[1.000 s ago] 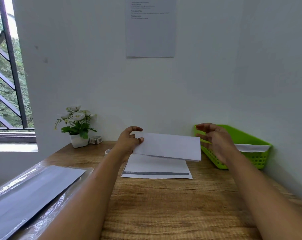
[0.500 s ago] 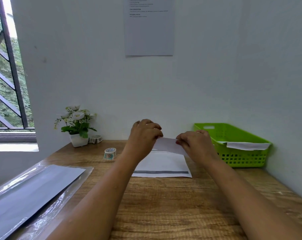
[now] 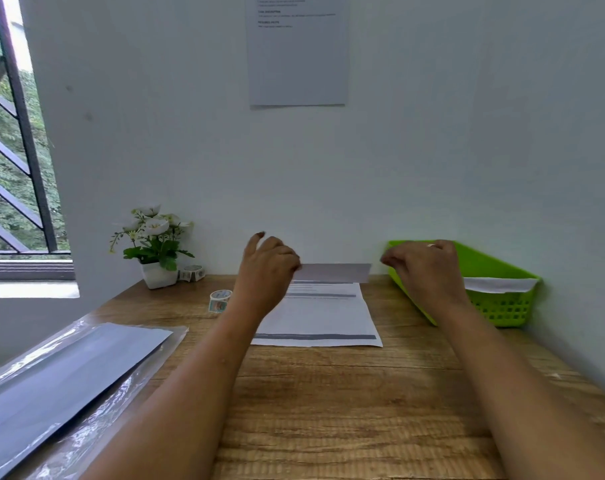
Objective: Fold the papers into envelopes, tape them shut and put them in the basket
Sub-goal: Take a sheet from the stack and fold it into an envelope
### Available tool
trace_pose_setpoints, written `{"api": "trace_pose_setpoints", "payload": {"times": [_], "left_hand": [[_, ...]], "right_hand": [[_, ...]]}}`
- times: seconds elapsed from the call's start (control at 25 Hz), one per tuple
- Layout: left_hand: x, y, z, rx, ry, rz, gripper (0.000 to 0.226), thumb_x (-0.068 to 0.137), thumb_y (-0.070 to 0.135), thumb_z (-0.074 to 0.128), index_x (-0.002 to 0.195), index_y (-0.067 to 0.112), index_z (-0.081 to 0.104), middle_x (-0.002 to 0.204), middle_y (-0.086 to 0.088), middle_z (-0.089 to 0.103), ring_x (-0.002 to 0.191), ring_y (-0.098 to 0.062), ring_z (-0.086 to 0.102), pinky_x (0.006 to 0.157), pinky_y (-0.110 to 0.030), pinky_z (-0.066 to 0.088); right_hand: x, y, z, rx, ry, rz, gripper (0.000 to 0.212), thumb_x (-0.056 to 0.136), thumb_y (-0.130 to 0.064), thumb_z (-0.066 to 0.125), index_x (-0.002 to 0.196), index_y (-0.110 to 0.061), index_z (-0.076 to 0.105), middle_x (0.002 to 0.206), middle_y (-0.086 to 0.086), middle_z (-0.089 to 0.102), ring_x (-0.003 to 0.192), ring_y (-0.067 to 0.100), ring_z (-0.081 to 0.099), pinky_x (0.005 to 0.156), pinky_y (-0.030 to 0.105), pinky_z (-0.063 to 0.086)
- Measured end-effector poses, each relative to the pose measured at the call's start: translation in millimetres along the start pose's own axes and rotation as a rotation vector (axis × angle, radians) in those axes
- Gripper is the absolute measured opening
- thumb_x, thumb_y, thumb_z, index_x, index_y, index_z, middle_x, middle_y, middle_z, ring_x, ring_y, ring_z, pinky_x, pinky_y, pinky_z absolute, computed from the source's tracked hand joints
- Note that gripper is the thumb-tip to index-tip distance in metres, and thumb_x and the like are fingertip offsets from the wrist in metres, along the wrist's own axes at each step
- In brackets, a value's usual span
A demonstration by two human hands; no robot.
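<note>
White folded paper (image 3: 332,273), likely light and floppy, hovers at the desk's (image 3: 329,393) far edge, its left end pinched in my left hand (image 3: 264,268); my right hand (image 3: 429,268), slack and empty, should take the other end.

Green basket (image 3: 502,308), grey-striped white paper (image 3: 323,317)

Small desk corner in an office or study room. Wooden desk (image 3: 329,393) against white walls, printed notice (image 3: 297,53) pinned above. Barred window (image 3: 13,150) at left, potted flowers (image 3: 154,244) on the desk.
</note>
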State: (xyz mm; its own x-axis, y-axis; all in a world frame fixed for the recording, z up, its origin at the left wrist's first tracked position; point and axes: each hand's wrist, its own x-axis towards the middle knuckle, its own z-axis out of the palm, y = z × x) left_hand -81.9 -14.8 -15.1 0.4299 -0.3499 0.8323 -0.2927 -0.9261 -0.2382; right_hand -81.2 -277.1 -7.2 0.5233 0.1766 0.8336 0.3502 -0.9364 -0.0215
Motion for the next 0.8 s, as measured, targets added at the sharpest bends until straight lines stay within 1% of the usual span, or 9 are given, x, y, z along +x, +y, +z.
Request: {"api": "trace_pose_setpoints", "payload": {"times": [0.08,0.12,0.24,0.32,0.4,0.44,0.52,0.64,0.8], "left_hand": [[-6.2,-14.0,0.8,-0.013,-0.014,-0.066,0.004,0.077,0.019,0.073,0.075,0.023,0.074,0.080,0.009,0.073,0.088,-0.018,0.064,0.100,-0.049,0.037],[-6.0,-13.6,0.4,-0.013,-0.017,-0.068,0.004,0.078,0.020,0.072,0.075,0.022,0.074,0.079,0.009,0.073,0.088,-0.019,0.064,0.101,-0.049,0.036],[6.8,14.2,-5.6,-0.027,0.003,0.046,0.005,0.079,0.023,0.070,0.078,0.022,0.074,0.081,0.009,0.073,0.090,-0.016,0.064,0.103,-0.049,0.035],[15.6,37.6,-10.6,-0.024,0.039,0.146,0.009,0.082,0.023,0.066,0.082,0.022,0.074,0.084,0.010,0.073,0.092,-0.015,0.063,0.105,-0.047,0.034],[19.3,48.3,-12.2,-0.004,0.086,0.211,0.009,0.083,0.021,0.065,0.085,0.023,0.074,0.087,0.010,0.073,0.092,-0.014,0.062,0.106,-0.046,0.032],[18.3,47.7,-10.5,0.010,0.099,0.223,0.010,0.083,0.020,0.065,0.086,0.023,0.074,0.089,0.011,0.073,0.092,-0.014,0.062,0.107,-0.046,0.031],[13.2,38.7,-6.8,0.032,0.109,0.212,0.010,0.083,0.019,0.066,0.087,0.025,0.074,0.092,0.012,0.073,0.091,-0.013,0.062,0.109,-0.045,0.027],[8.6,21.3,-5.4,0.068,0.142,0.156,0.009,0.082,0.019,0.069,0.085,0.026,0.074,0.091,0.012,0.073,0.087,-0.013,0.063,0.108,-0.047,0.027],[1.2,1.9,-3.0,0.140,0.183,0.009,0.012,0.077,0.015,0.074,0.084,0.025,0.074,0.090,0.010,0.073,0.083,-0.015,0.065,0.106,-0.050,0.032]], "right_hand": [[-1.1,10.5,-0.8,-0.001,0.033,0.055,0.014,0.091,-0.030,0.058,0.092,-0.029,0.072,0.099,-0.009,0.073,0.093,0.019,0.066,0.084,0.036,0.031],[-0.4,8.1,0.3,0.008,0.059,0.037,0.016,0.090,-0.034,0.057,0.095,-0.030,0.071,0.101,-0.009,0.072,0.096,0.020,0.065,0.084,0.037,0.032],[1.0,-20.6,9.1,-0.042,0.056,-0.143,0.028,0.083,-0.044,0.061,0.107,-0.031,0.068,0.107,-0.011,0.069,0.102,0.018,0.063,0.087,0.039,0.028],[-0.8,-37.3,16.5,-0.075,0.058,-0.236,0.017,0.080,-0.037,0.068,0.095,-0.031,0.071,0.096,-0.013,0.071,0.093,0.017,0.066,0.088,0.038,0.024],[-1.3,-38.4,17.0,-0.077,0.064,-0.223,0.007,0.081,-0.032,0.067,0.085,-0.031,0.072,0.086,-0.013,0.073,0.082,0.016,0.068,0.088,0.038,0.023],[-1.4,-35.0,14.9,-0.082,0.053,-0.193,0.011,0.083,-0.034,0.062,0.085,-0.033,0.073,0.086,-0.014,0.073,0.081,0.016,0.068,0.088,0.038,0.023],[-1.6,-25.2,9.8,-0.105,0.021,-0.146,0.018,0.086,-0.036,0.056,0.089,-0.036,0.073,0.091,-0.016,0.074,0.086,0.015,0.067,0.090,0.038,0.022],[-2.6,-19.1,4.0,-0.088,-0.010,-0.105,0.015,0.089,-0.035,0.059,0.096,-0.036,0.073,0.098,-0.017,0.073,0.093,0.017,0.066,0.092,0.038,0.020],[-1.8,-31.6,8.7,-0.133,-0.013,-0.132,0.013,0.088,-0.034,0.062,0.095,-0.037,0.072,0.096,-0.020,0.073,0.088,0.016,0.066,0.089,0.037,0.021]]}}
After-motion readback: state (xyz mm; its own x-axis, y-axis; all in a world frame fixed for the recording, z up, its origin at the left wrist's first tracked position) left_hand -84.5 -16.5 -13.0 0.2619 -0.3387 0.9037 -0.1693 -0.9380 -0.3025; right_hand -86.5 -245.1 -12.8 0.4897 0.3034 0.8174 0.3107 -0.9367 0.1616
